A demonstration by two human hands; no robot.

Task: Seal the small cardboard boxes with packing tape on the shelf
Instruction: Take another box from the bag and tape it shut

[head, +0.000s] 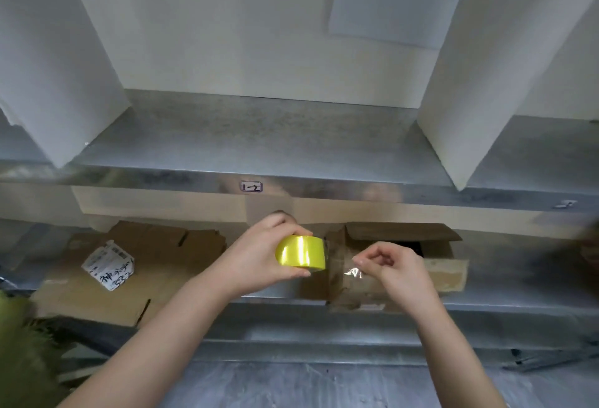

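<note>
One wide-angle view from the person's head faces forward and tilts down at metal shelving close in front. Both forearms enter from the bottom edge, at 7 and 5 o'clock. The left hand (259,252), gripping a roll (301,256), and the right hand (393,270), pinching the tape end (353,273), meet just below centre, within arm's reach. The upper shelf (259,135) crosses mid-frame, and the lower shelf (518,265) lies beneath it. A box (447,273) sits at 4 o'clock, flat cardboard (155,265) at 8 and a sign (398,2) at 1. Straight edges splay towards the corners.
</note>
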